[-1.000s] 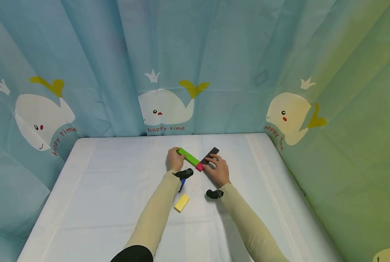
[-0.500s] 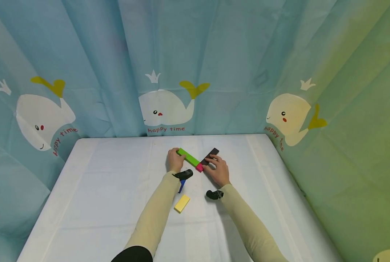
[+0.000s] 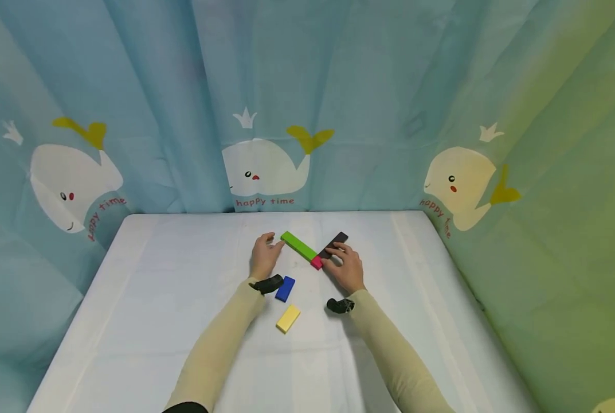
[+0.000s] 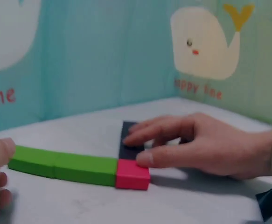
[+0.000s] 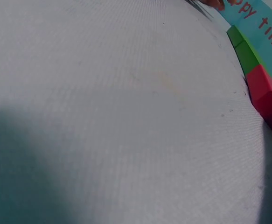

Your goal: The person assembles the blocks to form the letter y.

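Note:
Two green blocks (image 4: 84, 168) lie end to end on the white table, their near end against a red block (image 4: 133, 175). A black block (image 3: 340, 238) runs off from the red one at an angle, so the row forms a V in the head view. My right hand (image 3: 344, 268) rests over this corner, thumb at the red block and fingertips on the black one, partly covering it. My left hand (image 3: 265, 255) is just left of the far green end, fingers loosely bent with nothing in them. The right wrist view shows mostly tabletop, with the red block (image 5: 265, 93) at its edge.
A blue block (image 3: 285, 289) lies beside the left wrist, and a yellow block (image 3: 288, 319) lies nearer the person. The white table (image 3: 173, 298) backs onto a blue curtain (image 3: 369, 103) with whale prints. Black wrist cameras (image 3: 340, 306) stick out from both sleeves.
The left hand has let go of the green end and moved left and slightly nearer, uncovering the blue block. The right hand stays in place on the corner.

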{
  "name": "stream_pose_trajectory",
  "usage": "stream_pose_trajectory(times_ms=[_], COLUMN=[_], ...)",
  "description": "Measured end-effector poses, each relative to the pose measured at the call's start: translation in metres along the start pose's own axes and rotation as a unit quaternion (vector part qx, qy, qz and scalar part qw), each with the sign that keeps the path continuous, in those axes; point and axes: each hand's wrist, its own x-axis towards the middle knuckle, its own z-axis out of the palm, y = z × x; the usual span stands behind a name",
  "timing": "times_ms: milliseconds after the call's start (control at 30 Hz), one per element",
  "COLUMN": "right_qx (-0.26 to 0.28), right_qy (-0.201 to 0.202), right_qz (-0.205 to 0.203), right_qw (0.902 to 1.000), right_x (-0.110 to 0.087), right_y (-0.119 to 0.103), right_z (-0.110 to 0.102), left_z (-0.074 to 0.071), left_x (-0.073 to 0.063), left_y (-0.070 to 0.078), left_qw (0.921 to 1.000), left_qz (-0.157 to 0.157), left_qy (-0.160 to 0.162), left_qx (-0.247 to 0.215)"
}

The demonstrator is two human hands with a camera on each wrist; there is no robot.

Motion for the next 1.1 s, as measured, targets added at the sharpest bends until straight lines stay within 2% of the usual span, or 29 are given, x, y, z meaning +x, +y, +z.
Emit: stream_pose_trajectory(times_ms=[133, 200, 367, 500, 633, 833, 967, 1100], right_qx=[0.002, 0.001, -0.003, -0.004, -0.002, 0.002, 0.001, -0.004], right_qy=[-0.003, -0.007, -0.008, -0.004, -0.005, 0.002, 0.003, 0.002], right_qz=[0.005, 0.008, 0.008, 0.007, 0.004, -0.002, 0.002, 0.004], right_qw=[1.0, 0.9999, 0.9999, 1.0, 1.0, 1.0, 1.0, 1.0], right_x=[0.002, 0.003, 0.002, 0.002, 0.002, 0.001, 0.002, 0.002], right_y=[-0.001, -0.001, 0.0, 0.0, -0.001, 0.0, 0.003, 0.005], right_z=[-0.003, -0.003, -0.002, -0.002, -0.001, 0.001, 0.003, 0.005], left_z=[-0.019, -0.027, -0.043, -0.053, -0.062, -0.071, -0.074, -0.075], left_x=[-0.005, -0.009, -0.019, -0.029, -0.038, -0.051, -0.056, -0.058], left_y=[0.006, 0.008, 0.004, 0.002, -0.001, -0.006, -0.008, -0.009], left_qw=[0.9943, 0.9893, 0.9797, 0.9693, 0.9593, 0.9422, 0.9326, 0.9276], left_qz=[-0.036, -0.045, -0.037, -0.04, -0.027, 0.032, 0.058, 0.071], left_qy=[-0.068, -0.107, -0.192, -0.243, -0.278, -0.316, -0.335, -0.345], left_qx=[-0.074, -0.089, -0.043, -0.004, 0.044, 0.108, 0.122, 0.124])
